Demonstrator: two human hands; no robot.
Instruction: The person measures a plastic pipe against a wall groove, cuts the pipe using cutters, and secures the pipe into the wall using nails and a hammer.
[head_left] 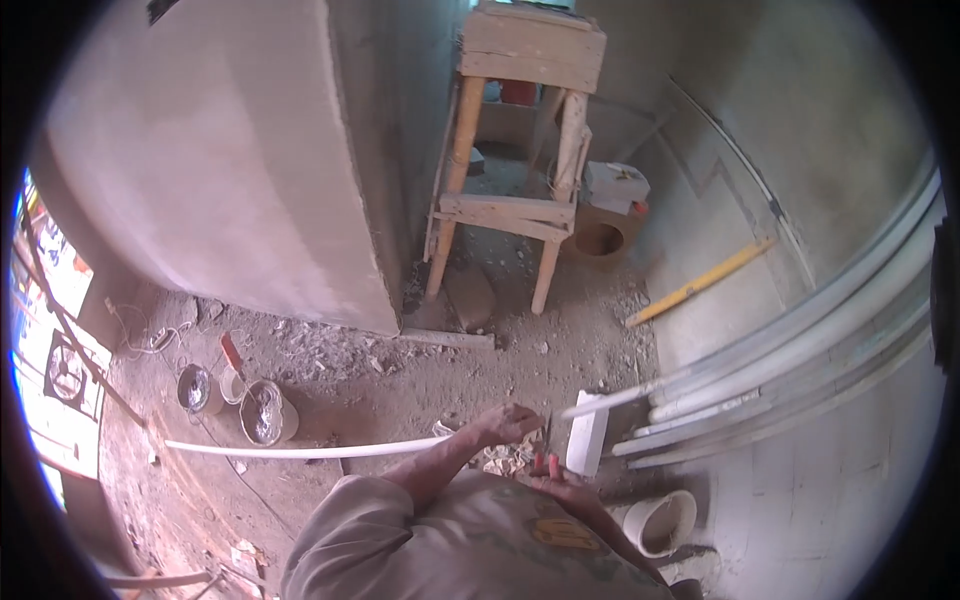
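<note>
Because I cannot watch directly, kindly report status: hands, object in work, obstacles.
Right hand apparently holding red-handled tool. Left hand close by, grip unclear. Long white round pipe extending left. White rectangular block close on right.

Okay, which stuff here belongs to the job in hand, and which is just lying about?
Probably the job:
- red-handled tool, at the right hand
- perhaps the white pipe ending near the left hand

Apparently just about:
- buckets
- yellow bar
- wooden stand
</note>
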